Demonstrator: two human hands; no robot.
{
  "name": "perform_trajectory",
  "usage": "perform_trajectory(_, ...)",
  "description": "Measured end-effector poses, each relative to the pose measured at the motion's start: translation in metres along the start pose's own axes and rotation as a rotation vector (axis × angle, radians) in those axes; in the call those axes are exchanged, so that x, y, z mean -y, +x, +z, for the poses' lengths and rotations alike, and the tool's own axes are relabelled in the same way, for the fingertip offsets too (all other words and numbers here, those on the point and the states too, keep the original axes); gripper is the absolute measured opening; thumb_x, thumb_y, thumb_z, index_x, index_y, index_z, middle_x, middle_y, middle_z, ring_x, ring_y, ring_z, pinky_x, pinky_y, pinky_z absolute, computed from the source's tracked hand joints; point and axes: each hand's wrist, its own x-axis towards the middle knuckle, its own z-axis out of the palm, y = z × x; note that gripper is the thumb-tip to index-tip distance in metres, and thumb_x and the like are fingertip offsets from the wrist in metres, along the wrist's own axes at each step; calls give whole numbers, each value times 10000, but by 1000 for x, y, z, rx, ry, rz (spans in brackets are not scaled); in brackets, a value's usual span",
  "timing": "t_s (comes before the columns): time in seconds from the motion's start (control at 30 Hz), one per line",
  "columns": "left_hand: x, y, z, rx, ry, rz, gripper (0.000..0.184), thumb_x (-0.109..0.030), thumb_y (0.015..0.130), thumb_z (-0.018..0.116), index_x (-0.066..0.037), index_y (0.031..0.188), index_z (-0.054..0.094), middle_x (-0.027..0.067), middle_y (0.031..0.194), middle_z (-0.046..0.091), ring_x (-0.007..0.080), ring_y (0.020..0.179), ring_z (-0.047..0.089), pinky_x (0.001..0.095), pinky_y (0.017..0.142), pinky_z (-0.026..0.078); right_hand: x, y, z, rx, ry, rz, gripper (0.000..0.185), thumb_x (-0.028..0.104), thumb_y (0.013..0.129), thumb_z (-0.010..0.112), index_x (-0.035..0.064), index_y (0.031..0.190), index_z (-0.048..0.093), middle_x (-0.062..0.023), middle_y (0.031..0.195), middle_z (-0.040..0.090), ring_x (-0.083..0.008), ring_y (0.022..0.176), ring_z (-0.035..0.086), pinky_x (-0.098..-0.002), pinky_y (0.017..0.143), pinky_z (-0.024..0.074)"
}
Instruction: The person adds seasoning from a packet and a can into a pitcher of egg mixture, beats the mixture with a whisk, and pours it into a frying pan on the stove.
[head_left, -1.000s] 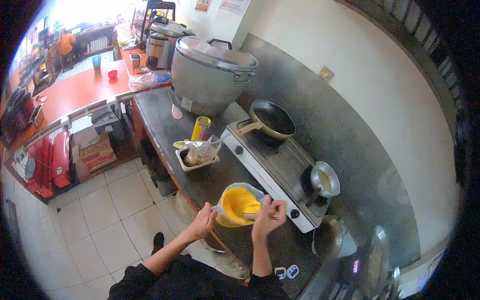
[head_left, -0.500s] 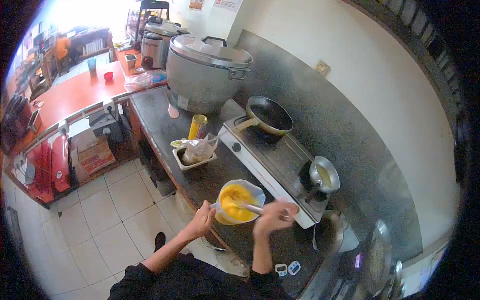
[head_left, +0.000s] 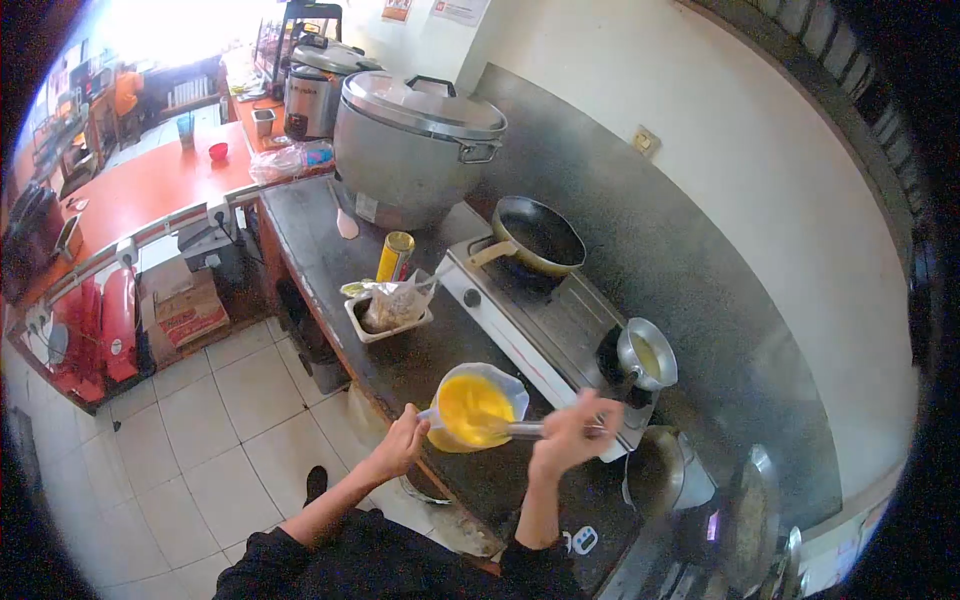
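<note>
Jug (head_left: 514, 388) of yellow liquid (head_left: 466, 404) on stove's (head_left: 530, 355) near side; L hand (head_left: 402, 443) on jug handle, R hand (head_left: 572, 437) on whisk (head_left: 525, 429).
Whisk's long axis approx. crosswise, head in liquid, grip end out twd stove's near corner. R hand nearer stove; L hand on jug's side away from it. L fingers curled round jug handle, forearm slanting in twd stove. R fingers closed around whisk grip, but blurred, exact finger placement unclear; forearm steep, nr stove's near corner. Jug resting on or lifted off worktop (head_left: 400, 370): can't tell.
</note>
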Motion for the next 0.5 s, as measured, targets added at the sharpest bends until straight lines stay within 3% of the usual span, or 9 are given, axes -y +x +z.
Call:
perform_trajectory(0.07,0,-2,2,-9,1,17,433,-399,957,312,32,935,329,293,802,457,484,790,469,493,674,363,2,4,-5,-132,154,-38,198,91,862,588,76,796,402,9,517,413,-55,382,367,-213,346,268)
perform_trajectory(0.17,-2,-3,3,-58,21,25,430,-397,956,315,32,936,332,290,797,461,483,785,474,494,670,367,-80,-20,-32,114,-243,-157,194,56,873,551,90,779,385,10,510,403,-57,389,383,-220,337,289)
perform_trajectory(0.2,0,0,3,-46,14,34,427,-396,956,317,30,934,332,290,797,463,482,783,476,495,667,369,-70,-21,-32,234,-247,-42,187,42,868,544,93,781,387,6,537,421,-55,411,402,-221,342,298)
perform_trajectory(0.3,8,2,3,-15,-10,37,418,-393,955,320,24,926,331,287,794,465,477,777,481,496,660,371,-12,5,-17,63,-34,-108,185,35,850,558,89,792,392,4,574,433,-50,447,420,-214,351,286)
perform_trajectory(0.4,4,-1,3,-23,-30,36,408,-388,956,323,18,917,330,283,782,458,473,771,482,496,657,371,-43,-8,-16,-131,210,-30,200,51,850,575,85,783,390,3,565,430,-47,438,408,-211,355,275)
perform_trajectory(0.43,4,-2,3,-27,-25,40,406,-386,956,325,18,914,330,281,777,455,472,768,481,495,657,370,-92,-17,-32,-41,-270,-301,189,67,858,574,82,784,401,-3,555,430,-54,424,395,-211,360,292)
perform_trajectory(0.5,3,4,3,-28,-22,53,403,-383,956,328,18,916,332,278,768,450,472,765,479,493,659,369,-52,-14,-23,58,-344,-312,190,68,865,564,83,773,398,2,559,415,-51,428,381,-210,366,304)
